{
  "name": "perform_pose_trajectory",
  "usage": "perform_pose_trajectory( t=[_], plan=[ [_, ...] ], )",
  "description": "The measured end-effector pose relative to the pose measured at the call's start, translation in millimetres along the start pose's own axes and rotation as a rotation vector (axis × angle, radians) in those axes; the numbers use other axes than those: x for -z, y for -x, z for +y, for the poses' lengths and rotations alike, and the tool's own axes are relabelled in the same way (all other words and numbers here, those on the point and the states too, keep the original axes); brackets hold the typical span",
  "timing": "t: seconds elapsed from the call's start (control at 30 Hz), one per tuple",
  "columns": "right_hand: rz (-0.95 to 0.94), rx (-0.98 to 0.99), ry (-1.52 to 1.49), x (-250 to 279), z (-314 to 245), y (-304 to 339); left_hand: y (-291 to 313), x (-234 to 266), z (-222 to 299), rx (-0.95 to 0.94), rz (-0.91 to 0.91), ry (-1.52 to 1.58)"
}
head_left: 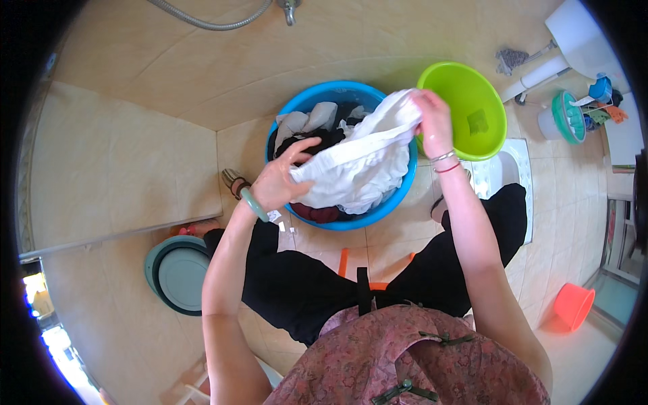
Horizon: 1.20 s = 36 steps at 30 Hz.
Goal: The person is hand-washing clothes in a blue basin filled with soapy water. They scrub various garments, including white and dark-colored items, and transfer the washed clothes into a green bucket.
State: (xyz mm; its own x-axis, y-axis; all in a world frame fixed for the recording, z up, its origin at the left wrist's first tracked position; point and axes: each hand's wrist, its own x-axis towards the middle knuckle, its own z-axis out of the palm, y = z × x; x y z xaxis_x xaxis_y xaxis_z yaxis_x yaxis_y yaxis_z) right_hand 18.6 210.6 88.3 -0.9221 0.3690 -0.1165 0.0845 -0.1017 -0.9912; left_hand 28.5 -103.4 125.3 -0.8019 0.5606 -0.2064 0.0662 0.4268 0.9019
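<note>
A white garment [368,162] with a gathered waistband is stretched across a blue basin [398,196], part of it hanging into the basin. My right hand [434,125] grips the garment's upper right end, above the rim beside the green basin. At the opposite end, my left hand [273,182] is open, fingers and thumb spread around the garment's edge. Beneath lie several wet clothes: a pale cloth [317,118], a black cloth [324,140] and a dark red cloth [315,213].
A lime green basin [472,94] touches the blue basin's right side. A grey-green basin [181,275] stands lower left, near a walled ledge. Right are a white squat toilet [521,162], an orange-red bucket [574,306] and a bin [560,121]. A metal tap [289,10] is above.
</note>
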Motion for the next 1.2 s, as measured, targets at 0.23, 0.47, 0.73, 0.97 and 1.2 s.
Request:
perform_pose_trajectory(
  t=[0.23, 0.47, 0.73, 0.97, 1.2],
  plan=[
    [-0.112, 0.032, -0.502, -32, -42, 21, -26, -2, -26, 0.297, 0.334, 1.194],
    [-0.535, 0.671, 0.346, -67, -113, 51, -45, -31, 83, -0.234, 0.37, 0.154],
    [-0.296, 0.507, 0.344, -3, -22, 21, -73, 14, 161, -0.286, 0.554, 0.874],
    [-0.115, 0.006, -0.676, 2, 49, 14, -77, 16, 186, -0.286, 0.454, -0.055],
    [0.127, -0.446, -0.362, 52, 157, 1, -73, 36, 153, -0.21, 0.65, 0.443]
  ],
)
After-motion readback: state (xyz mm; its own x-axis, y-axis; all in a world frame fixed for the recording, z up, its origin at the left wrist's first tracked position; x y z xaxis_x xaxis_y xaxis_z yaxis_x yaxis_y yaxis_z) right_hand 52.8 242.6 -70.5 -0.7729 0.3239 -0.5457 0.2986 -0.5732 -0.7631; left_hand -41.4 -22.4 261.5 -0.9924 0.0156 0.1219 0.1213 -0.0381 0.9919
